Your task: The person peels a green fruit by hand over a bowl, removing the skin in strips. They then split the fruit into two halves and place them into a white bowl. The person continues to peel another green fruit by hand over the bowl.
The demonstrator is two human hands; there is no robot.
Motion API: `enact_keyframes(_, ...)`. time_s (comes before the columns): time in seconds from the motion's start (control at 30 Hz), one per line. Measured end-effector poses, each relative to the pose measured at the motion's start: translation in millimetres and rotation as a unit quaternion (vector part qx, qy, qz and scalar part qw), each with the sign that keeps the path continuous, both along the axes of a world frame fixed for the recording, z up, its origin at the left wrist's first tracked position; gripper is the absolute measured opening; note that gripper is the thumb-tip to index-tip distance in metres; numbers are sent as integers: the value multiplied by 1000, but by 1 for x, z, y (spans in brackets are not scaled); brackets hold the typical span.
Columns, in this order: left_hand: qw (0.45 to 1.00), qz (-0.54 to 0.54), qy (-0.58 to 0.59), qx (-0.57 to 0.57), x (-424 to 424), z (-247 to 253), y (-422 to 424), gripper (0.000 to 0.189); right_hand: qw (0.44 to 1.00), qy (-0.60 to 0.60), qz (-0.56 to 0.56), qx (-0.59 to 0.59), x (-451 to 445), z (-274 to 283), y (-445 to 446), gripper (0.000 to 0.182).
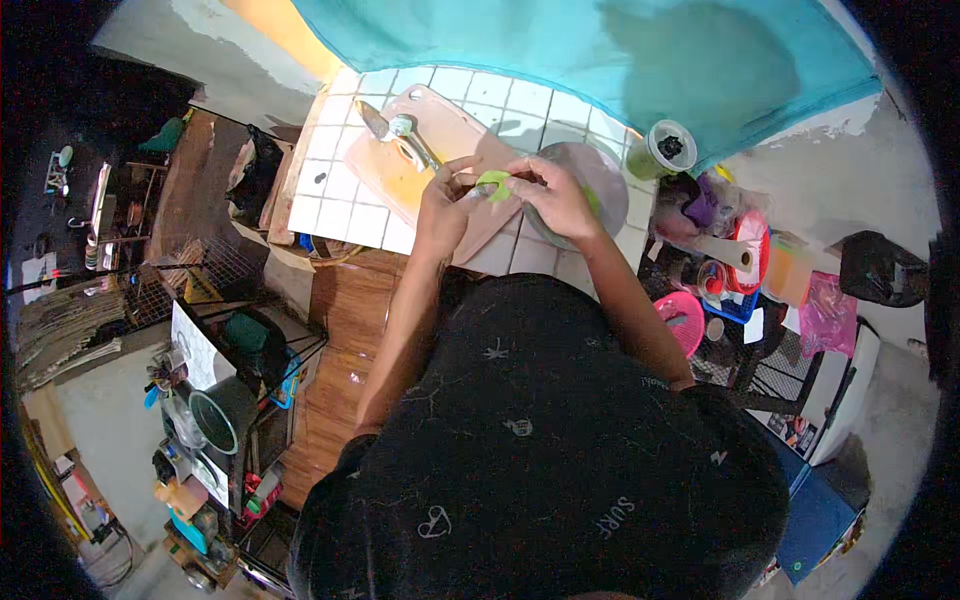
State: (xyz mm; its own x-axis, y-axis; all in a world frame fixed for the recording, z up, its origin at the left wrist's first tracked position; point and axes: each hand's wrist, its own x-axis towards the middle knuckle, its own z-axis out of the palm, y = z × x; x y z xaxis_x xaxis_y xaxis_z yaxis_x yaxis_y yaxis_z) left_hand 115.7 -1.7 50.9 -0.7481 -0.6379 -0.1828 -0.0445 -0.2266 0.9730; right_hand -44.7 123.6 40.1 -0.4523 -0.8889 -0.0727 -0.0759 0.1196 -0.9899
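My left hand (448, 206) and my right hand (559, 199) meet over the near part of a pale pink cutting board (484, 139). Between their fingertips is a thin, curved light-green piece (493, 182), probably of a vegetable or fruit, gripped from both sides. A knife (369, 118) lies at the board's left edge. Next to it rests a metal utensil (421, 144) whose exact kind I cannot tell. Partly under my right hand is a round, see-through bowl (611, 180) with some green (591, 199) in it.
White tiles (322, 180) cover the counter, with a turquoise cloth (487, 37) hanging behind it. A tub with dark contents (667, 146) stands at the back right. A pink plastic basket (681, 319) and several containers crowd the right. On the left is a dark pot (214, 421).
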Motion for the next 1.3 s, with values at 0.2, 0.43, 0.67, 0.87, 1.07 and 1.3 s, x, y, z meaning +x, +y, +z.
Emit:
enact_keyframes(0.2, 999, -1, -27, -18, -2, 0, -1, 45, 996, -89, 11, -30, 2, -9, -1, 32)
enact_keyframes(0.43, 999, -19, 0, -48, 0, 7, 0, 49, 999, 26, 31, 31, -3, -12, -4, 33)
enact_keyframes(0.67, 974, -36, -86, -205, -2, 9, 3, 46, 998, 19, 63, 25, -5, -31, -6, 31)
enact_keyframes(0.87, 1000, 24, -6, 11, -4, -1, -1, 44, 999, -22, 30, 15, -3, -26, -6, 32)
enact_keyframes(1.07, 1000, -7, 12, 14, -2, -7, -2, 47, 991, -133, 30, -3, -5, -34, -5, 33)
enact_keyframes(1.3, 990, -37, -56, -124, -1, 6, -5, 52, 999, 6, 31, 10, 0, -19, -8, 36)
